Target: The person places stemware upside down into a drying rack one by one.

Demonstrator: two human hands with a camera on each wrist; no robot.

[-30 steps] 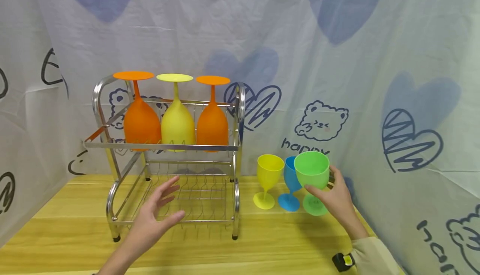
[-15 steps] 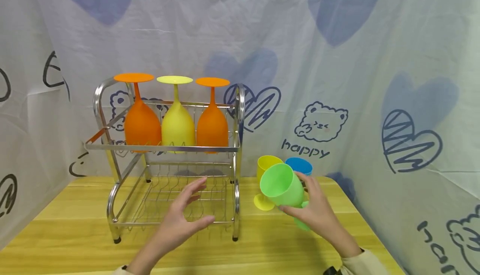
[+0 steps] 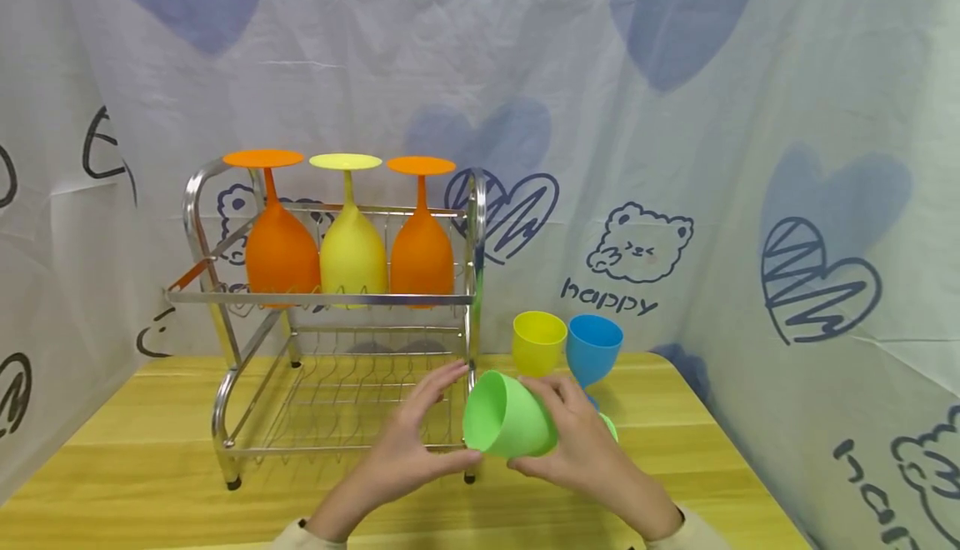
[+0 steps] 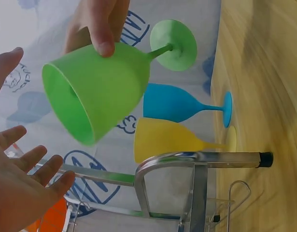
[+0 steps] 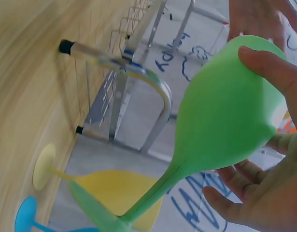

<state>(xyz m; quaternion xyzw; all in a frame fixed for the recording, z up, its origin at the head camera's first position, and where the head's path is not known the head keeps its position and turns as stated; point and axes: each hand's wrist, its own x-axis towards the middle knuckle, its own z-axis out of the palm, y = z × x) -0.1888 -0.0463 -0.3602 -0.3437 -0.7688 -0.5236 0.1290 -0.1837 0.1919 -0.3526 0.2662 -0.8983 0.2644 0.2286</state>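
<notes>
A green goblet [image 3: 517, 421] is tilted on its side above the table, its mouth pointing left toward my other hand. My right hand [image 3: 581, 442] grips its bowl between thumb and fingers; the stem and foot [image 4: 175, 46] stick out behind. Just left of the rim is my left hand [image 3: 405, 446], fingers spread and holding nothing. In the left wrist view a gap shows between that hand and the goblet [image 4: 97, 87]. Behind, a yellow goblet [image 3: 537, 342] and a blue goblet [image 3: 592, 350] stand upright on the table.
A two-tier metal dish rack [image 3: 217, 375] stands left of centre. Its upper shelf carries two orange goblets [image 3: 281, 254] [image 3: 422, 258] and a pale yellow goblet [image 3: 352, 258], all upside down. The wooden table [image 3: 675, 458] meets printed curtains [image 3: 637, 133] at the back and sides.
My right hand has lifted the green goblet off the table, brought it left and tipped it sideways. My left hand has moved right, close to its rim.
</notes>
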